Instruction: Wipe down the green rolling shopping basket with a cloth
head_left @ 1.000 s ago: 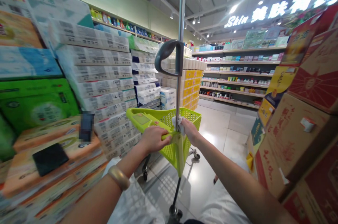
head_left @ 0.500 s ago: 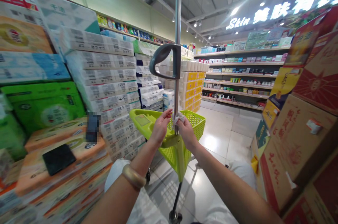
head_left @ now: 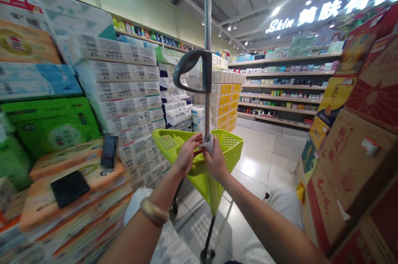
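A lime-green shopping cart (head_left: 231, 147) stands in the aisle before me, with a tall metal pole (head_left: 207, 27) rising from its near corner and a grey handle (head_left: 192, 69) fixed to the pole. My right hand (head_left: 214, 160) is closed around a white tissue (head_left: 207, 144) wrapped on the pole's base. My left hand (head_left: 186, 154) touches the same spot from the left, fingers curled against the tissue and pole. A gold bangle (head_left: 154, 212) sits on my left wrist.
Stacked tissue packs (head_left: 121, 89) and green and orange cartons (head_left: 49, 127) fill the left side, a black wallet (head_left: 70, 188) lying on one. Cardboard boxes (head_left: 357, 143) line the right. Product shelves (head_left: 280, 89) stand at the back under a lit sign. Tiled floor (head_left: 264, 160) runs ahead.
My left hand left the cart's rim and rose to the pole base beside my right hand. Both hands now work the white tissue around the pole.
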The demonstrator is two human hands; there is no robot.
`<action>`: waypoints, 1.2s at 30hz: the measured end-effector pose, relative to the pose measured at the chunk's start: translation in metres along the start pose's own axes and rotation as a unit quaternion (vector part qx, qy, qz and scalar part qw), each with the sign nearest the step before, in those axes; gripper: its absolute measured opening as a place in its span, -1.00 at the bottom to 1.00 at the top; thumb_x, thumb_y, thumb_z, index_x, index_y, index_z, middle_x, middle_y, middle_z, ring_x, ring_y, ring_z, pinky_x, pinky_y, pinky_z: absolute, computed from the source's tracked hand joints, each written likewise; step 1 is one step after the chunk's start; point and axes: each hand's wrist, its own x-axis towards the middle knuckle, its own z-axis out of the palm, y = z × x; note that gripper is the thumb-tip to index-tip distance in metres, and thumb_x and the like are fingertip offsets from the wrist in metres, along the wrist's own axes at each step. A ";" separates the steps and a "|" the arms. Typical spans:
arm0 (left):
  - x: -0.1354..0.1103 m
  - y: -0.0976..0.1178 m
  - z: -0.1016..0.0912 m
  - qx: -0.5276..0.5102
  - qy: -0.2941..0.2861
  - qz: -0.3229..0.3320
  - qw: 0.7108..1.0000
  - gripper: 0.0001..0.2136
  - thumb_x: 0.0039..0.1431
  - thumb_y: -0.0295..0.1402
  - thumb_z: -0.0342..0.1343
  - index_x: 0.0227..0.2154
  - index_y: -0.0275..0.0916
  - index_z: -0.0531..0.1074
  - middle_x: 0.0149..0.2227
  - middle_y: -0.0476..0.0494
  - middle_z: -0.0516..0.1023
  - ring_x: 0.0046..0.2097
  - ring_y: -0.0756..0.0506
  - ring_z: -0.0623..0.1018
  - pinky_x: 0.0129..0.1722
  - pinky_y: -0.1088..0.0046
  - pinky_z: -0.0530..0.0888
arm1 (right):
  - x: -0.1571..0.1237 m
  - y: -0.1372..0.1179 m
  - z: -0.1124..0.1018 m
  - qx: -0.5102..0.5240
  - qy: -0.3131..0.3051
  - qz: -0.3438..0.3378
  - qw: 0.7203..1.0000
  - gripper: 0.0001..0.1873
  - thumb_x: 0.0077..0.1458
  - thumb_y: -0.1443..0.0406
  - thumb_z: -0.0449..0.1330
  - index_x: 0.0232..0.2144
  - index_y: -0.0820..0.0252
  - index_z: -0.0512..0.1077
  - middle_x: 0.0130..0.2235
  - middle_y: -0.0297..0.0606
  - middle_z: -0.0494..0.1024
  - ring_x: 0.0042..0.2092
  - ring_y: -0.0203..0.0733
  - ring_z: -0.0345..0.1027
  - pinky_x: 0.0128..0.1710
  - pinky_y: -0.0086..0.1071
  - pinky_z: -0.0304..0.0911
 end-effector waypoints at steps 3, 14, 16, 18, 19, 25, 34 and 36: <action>-0.001 0.000 0.000 0.022 0.006 -0.002 1.000 -0.53 -0.07 -0.38 -0.03 -0.01 -0.19 0.38 -0.02 -0.15 0.49 -0.04 -0.09 0.49 -0.12 0.40 0.42 | -0.014 0.009 -0.003 -0.031 -0.019 -0.004 0.999 -0.57 -0.03 0.35 0.12 -0.04 0.09 0.30 -0.09 -0.22 0.47 -0.08 -0.09 0.36 -0.05 -0.21 0.25; 0.008 0.055 0.019 -0.048 -0.047 0.121 0.990 -0.41 -0.05 -0.42 -0.01 0.14 -0.17 0.20 0.09 -0.13 0.41 0.08 -0.11 0.42 0.10 0.27 0.34 | 0.087 -0.074 0.006 0.101 0.021 -0.023 0.994 -0.78 -0.04 0.21 0.17 -0.29 0.12 0.32 -0.44 -0.44 0.40 -0.45 -0.33 0.29 -0.44 -0.45 0.23; 0.005 0.057 0.018 -0.040 -0.052 0.110 0.992 -0.42 -0.05 -0.40 0.00 0.13 -0.17 0.21 0.05 -0.13 0.44 0.06 -0.11 0.44 0.11 0.25 0.33 | 0.081 -0.071 0.006 0.113 0.019 -0.023 0.993 -0.79 -0.03 0.21 0.17 -0.30 0.13 0.31 -0.43 -0.44 0.41 -0.44 -0.34 0.29 -0.42 -0.45 0.24; 0.002 0.055 0.017 -0.035 -0.045 0.079 0.995 -0.43 -0.05 -0.39 0.02 0.12 -0.16 0.22 0.03 -0.13 0.45 0.04 -0.11 0.45 0.10 0.26 0.34 | 0.071 -0.065 0.005 0.106 0.016 -0.019 0.994 -0.79 -0.03 0.22 0.17 -0.30 0.15 0.33 -0.41 -0.42 0.43 -0.41 -0.34 0.31 -0.39 -0.46 0.26; 0.001 0.054 0.017 -0.034 -0.041 0.067 0.996 -0.43 -0.05 -0.39 0.02 0.12 -0.17 0.23 0.05 -0.13 0.44 0.05 -0.11 0.45 0.10 0.27 0.34 | 0.068 -0.064 0.004 0.103 0.014 -0.013 0.994 -0.80 -0.04 0.23 0.17 -0.31 0.15 0.34 -0.41 -0.41 0.43 -0.41 -0.34 0.31 -0.40 -0.46 0.26; 0.005 0.084 0.025 -0.058 -0.041 0.136 0.988 -0.40 -0.09 -0.44 0.03 0.12 -0.19 0.19 0.12 -0.14 0.36 0.14 -0.13 0.36 0.17 0.26 0.27 | 0.099 -0.086 0.004 0.162 0.027 -0.003 0.986 -0.80 -0.09 0.22 0.23 -0.39 0.16 0.36 -0.48 -0.47 0.39 -0.47 -0.39 0.25 -0.49 -0.52 0.20; -0.002 0.120 0.028 -0.098 -0.016 0.232 0.968 -0.44 -0.08 -0.50 0.02 0.07 -0.11 0.23 0.12 -0.08 0.37 0.20 -0.14 0.30 0.22 0.20 0.19 | 0.149 -0.133 0.011 0.106 0.060 -0.223 0.967 -0.69 0.20 0.14 -0.01 -0.05 0.06 0.32 -0.12 -0.30 0.47 -0.09 -0.27 0.34 -0.06 -0.31 0.28; -0.003 0.119 0.029 -0.100 -0.021 0.242 0.965 -0.44 -0.08 -0.50 0.04 0.07 -0.10 0.23 0.10 -0.08 0.38 0.18 -0.13 0.32 0.18 0.22 0.23 | 0.148 -0.150 0.016 -0.005 0.041 -0.313 0.949 -0.65 0.24 0.23 -0.05 0.05 0.01 0.26 0.04 -0.29 0.40 0.10 -0.20 0.22 0.10 -0.18 0.17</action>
